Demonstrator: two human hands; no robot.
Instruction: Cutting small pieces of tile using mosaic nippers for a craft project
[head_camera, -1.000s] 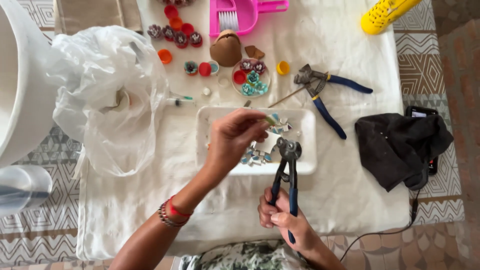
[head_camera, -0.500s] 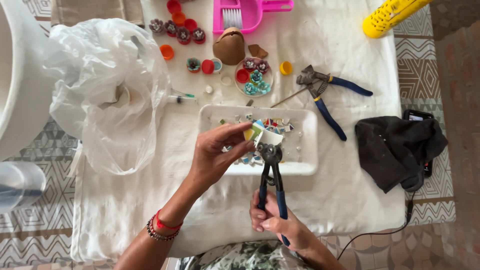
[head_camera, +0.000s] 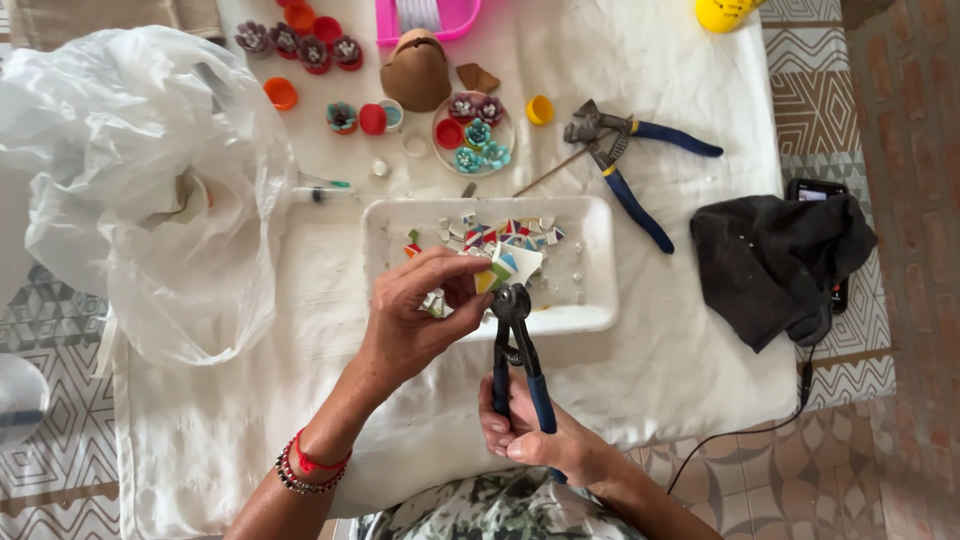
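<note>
My left hand (head_camera: 415, 315) pinches a small multicoloured ceramic shard (head_camera: 508, 268) over the white rectangular tray (head_camera: 590, 250) (front edge, six o'clock). At five o'clock of it, my right hand (head_camera: 530, 435) grips blue-handled nippers (head_camera: 518, 350), whose head meets the shard.

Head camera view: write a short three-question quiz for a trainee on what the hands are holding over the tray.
1. True or false: the left hand pinches a multicoloured tile piece with its fingers.
2. Which tool does the right hand grip? A) the blue-handled nippers B) a syringe C) a brush
3. Fill in: the tile piece is held over the white ______ of small fragments.

Key
1. True; the nippers' head meets the piece.
2. A; a second pair of blue-handled pliers lies unused on the white cloth.
3. tray
</note>
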